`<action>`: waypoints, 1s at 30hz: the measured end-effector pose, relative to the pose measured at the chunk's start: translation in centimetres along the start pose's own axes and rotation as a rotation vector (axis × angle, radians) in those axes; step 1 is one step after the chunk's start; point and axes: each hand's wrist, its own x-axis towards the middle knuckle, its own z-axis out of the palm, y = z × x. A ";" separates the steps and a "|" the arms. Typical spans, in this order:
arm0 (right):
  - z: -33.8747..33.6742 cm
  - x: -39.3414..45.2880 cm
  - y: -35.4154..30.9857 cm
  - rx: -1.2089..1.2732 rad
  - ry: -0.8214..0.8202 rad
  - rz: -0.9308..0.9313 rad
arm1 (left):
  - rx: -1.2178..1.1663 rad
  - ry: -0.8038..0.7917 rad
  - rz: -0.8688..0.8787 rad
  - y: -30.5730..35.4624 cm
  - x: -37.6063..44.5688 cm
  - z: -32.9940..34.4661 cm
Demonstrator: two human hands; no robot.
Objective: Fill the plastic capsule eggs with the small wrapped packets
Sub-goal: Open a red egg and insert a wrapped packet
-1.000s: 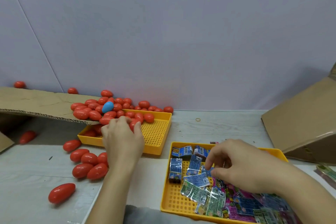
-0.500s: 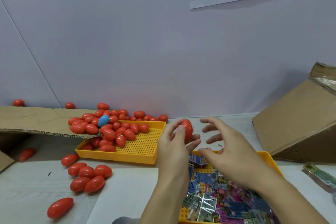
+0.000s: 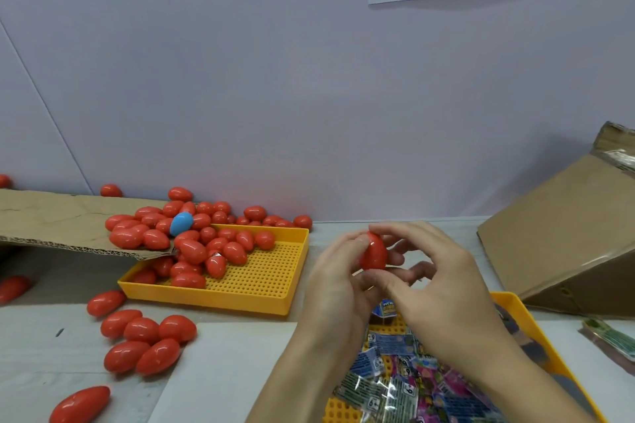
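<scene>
Single head-worn wide-angle view, looking forward and down from close above the desk (image 3: 395,226), facing the wall (image 3: 309,79) behind; no second view.

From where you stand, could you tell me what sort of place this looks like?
Probably a small hand-packing bench: loose red capsule eggs heaped in a yellow perforated tray, another tray of wrapped packets, and cardboard boxes against a plain wall.

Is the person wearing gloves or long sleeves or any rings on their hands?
No gloves. The left hand and the right hand are both bare, and so are the forearms as far as the picture shows, with no sleeve reaching them. No ring, watch or bracelet can be seen on the fingers or wrists that show. The nails look short and plain.
</scene>
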 end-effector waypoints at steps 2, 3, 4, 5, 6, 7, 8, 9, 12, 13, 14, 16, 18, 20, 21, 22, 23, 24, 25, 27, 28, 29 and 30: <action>0.2 0.0 0.1 -0.013 0.005 -0.012 | -0.021 -0.015 -0.029 -0.3 0.1 0.1; 0.3 -0.1 0.2 -0.021 0.012 -0.020 | -0.062 -0.016 -0.062 -0.4 0.1 0.1; 0.3 -0.2 0.2 -0.028 0.022 -0.026 | -0.115 -0.023 -0.101 -0.5 0.1 0.1; 0.3 -0.2 0.2 -0.032 0.032 -0.030 | -0.167 -0.041 -0.137 -0.4 0.1 0.1; 0.4 -0.3 0.2 -0.032 0.039 -0.032 | -0.215 -0.065 -0.165 -0.3 0.0 0.1; 0.4 -0.3 0.2 -0.026 0.041 -0.035 | -0.254 -0.088 -0.181 -0.3 0.0 -0.1; 0.5 -0.3 0.1 -0.016 0.040 -0.037 | -0.284 -0.107 -0.189 -0.3 0.1 -0.2; 0.6 -0.3 0.1 -0.002 0.037 -0.039 | -0.306 -0.125 -0.193 -0.4 0.1 -0.3; 0.6 -0.2 0.1 0.028 0.017 -0.045 | -0.342 -0.163 -0.194 -0.5 0.1 -0.4; 0.6 -0.2 0.0 0.034 0.009 -0.046 | -0.342 -0.174 -0.194 -0.6 0.1 -0.4; 0.6 -0.2 -0.1 0.036 0.001 -0.048 | -0.337 -0.184 -0.194 -0.7 0.2 -0.5; 0.6 -0.2 -0.1 0.031 -0.004 -0.067 | -0.304 -0.196 -0.193 -0.8 0.2 -0.5; 0.5 -0.2 0.1 0.053 0.000 -0.059 | -0.211 -0.151 -0.189 -1.0 0.4 -0.3; 0.4 -0.3 0.3 0.026 -0.004 -0.049 | -0.095 -0.020 -0.142 -1.5 0.6 -0.3; 0.4 -0.2 0.4 -0.017 -0.003 -0.057 | -0.041 0.047 -0.097 -1.7 0.8 -0.3; 0.4 -0.3 0.5 -0.052 0.001 -0.063 | 0.013 0.098 -0.042 -1.9 0.9 -0.5; 0.4 -0.2 0.5 -0.075 0.007 -0.066 | 0.066 0.134 0.009 -2.1 1.0 -0.7; 0.4 -0.2 0.5 -0.092 0.008 -0.069 | 0.118 0.162 0.051 -2.1 1.0 -0.8; 0.5 -0.1 0.5 -0.113 0.005 -0.078 | 0.162 0.178 0.077 -2.1 1.0 -1.0; 0.5 -0.1 0.5 -0.166 -0.003 -0.101 | 0.218 0.174 0.104 -2.0 1.0 -1.2; 0.5 -0.1 0.6 -0.186 -0.005 -0.102 | 0.238 0.163 0.106 -1.9 0.9 -1.2; 0.4 -0.1 0.5 -0.197 -0.003 -0.091 | 0.242 0.149 0.098 -1.8 0.8 -1.1; 0.4 -0.1 0.5 -0.197 0.004 -0.075 | 0.222 0.136 0.080 -1.8 0.7 -0.9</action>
